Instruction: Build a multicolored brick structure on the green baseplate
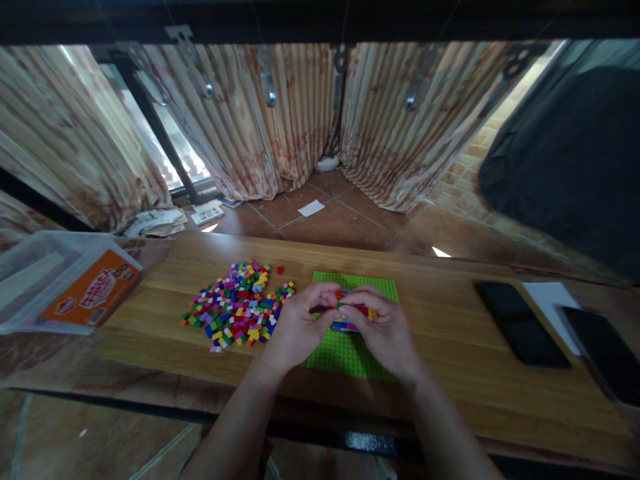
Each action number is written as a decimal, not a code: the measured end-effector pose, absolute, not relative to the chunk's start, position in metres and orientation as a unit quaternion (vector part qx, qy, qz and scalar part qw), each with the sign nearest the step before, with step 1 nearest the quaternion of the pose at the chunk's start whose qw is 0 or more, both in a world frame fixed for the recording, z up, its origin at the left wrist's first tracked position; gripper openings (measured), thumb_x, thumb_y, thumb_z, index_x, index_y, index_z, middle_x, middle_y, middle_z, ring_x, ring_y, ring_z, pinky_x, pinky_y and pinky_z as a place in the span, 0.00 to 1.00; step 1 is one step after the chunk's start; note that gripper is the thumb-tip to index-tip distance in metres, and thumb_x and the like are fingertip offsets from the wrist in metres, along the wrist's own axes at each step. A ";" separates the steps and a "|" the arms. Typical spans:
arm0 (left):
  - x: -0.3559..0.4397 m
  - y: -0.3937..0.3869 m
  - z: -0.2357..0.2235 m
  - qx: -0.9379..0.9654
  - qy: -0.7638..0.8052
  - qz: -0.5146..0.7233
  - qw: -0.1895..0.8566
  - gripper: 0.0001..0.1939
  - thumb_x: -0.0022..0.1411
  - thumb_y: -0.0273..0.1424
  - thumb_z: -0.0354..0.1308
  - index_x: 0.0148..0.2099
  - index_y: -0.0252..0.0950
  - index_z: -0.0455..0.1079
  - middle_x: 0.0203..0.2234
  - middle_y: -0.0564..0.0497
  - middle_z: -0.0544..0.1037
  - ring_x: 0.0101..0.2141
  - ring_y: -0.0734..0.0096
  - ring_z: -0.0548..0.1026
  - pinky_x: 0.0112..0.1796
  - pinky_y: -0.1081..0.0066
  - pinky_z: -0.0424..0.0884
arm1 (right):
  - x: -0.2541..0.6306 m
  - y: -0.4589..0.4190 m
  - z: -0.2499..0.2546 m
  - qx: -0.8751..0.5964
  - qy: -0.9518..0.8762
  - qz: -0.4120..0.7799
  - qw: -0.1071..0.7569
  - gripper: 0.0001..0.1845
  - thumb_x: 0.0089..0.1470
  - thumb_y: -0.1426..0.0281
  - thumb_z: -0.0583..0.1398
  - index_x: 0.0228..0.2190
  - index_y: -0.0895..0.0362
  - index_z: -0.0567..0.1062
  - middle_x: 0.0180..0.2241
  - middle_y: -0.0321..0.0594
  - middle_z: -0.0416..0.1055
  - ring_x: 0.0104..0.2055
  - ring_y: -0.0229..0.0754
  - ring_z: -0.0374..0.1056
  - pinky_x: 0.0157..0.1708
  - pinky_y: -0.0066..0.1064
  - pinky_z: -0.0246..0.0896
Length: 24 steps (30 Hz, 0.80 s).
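Note:
Over a green studded baseplate (345,357), my left hand (303,327) and my right hand (385,330) meet at the fingertips. Both are closed in a pinch around small toy bricks; a tiny green one (341,305) shows between the fingers. Red and yellow bricks (369,312) peek out beneath my right fingers, and blue and other coloured bricks (343,325) show just below. My fingers cover much of these bricks, so I cannot tell which are joined to the plate. Left of my left hand lies a spread pile of loose multicoloured bricks (243,310).
The wooden table (440,300) carries a clear plastic box (95,327) with an orange label at the left. At the right lie a dark phone (520,323), white paper (547,297) and a second dark device (603,350). Curtains (240,127) hang beyond the table.

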State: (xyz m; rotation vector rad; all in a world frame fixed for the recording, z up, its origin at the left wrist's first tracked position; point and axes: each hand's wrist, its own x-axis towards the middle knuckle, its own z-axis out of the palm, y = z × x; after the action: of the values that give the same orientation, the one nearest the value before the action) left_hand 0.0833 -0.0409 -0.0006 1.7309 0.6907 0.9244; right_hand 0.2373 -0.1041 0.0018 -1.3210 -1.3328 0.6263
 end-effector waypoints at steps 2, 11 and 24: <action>0.082 -0.041 -0.001 0.724 0.278 0.379 0.505 0.13 0.61 0.25 0.60 0.49 0.36 0.70 0.33 0.52 0.76 0.35 0.75 0.76 0.40 0.72 0.73 | 0.237 -0.105 0.005 -0.555 -0.552 0.291 0.550 0.05 0.55 0.66 0.64 0.29 0.50 0.81 0.32 0.36 0.74 0.36 0.40 0.69 0.37 0.34 0.64; 0.076 -0.033 0.003 0.745 0.350 0.363 0.437 0.12 0.60 0.23 0.58 0.47 0.35 0.71 0.34 0.51 0.76 0.36 0.72 0.76 0.41 0.70 0.73 | 0.265 -0.100 -0.002 -0.612 -0.422 0.244 0.624 0.04 0.50 0.64 0.67 0.28 0.50 0.82 0.30 0.36 0.77 0.34 0.40 0.71 0.36 0.34 0.65; 0.082 -0.036 -0.007 0.819 0.373 0.272 0.340 0.18 0.63 0.21 0.49 0.51 0.36 0.73 0.38 0.47 0.77 0.39 0.66 0.75 0.43 0.65 0.72 | 0.251 -0.090 -0.009 -0.689 -0.547 0.098 0.465 0.09 0.54 0.61 0.62 0.30 0.51 0.81 0.37 0.42 0.76 0.42 0.47 0.70 0.47 0.43 0.63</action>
State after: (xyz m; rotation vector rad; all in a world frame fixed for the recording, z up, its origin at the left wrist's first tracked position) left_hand 0.0823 -0.0359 -0.0068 2.1328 0.9711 0.7067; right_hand 0.2512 -0.0896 -0.0092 -1.6921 -1.3445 0.2416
